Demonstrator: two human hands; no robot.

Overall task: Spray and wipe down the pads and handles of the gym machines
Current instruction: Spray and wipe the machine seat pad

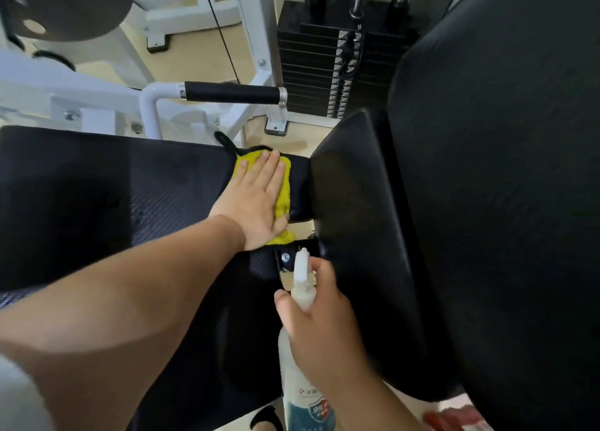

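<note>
Left hand lies flat atop cloth on seat pad; right hand grips spray bottle.

Your cloth lay on the right end of the seat pad. Your left hand lay flat on top of the cloth. Your right hand held the spray bottle at the near right side of the seat pad. The back pad stood to the right of the seat pad. The handle was behind the seat pad, and the weight stack was behind it, to the right.
</note>
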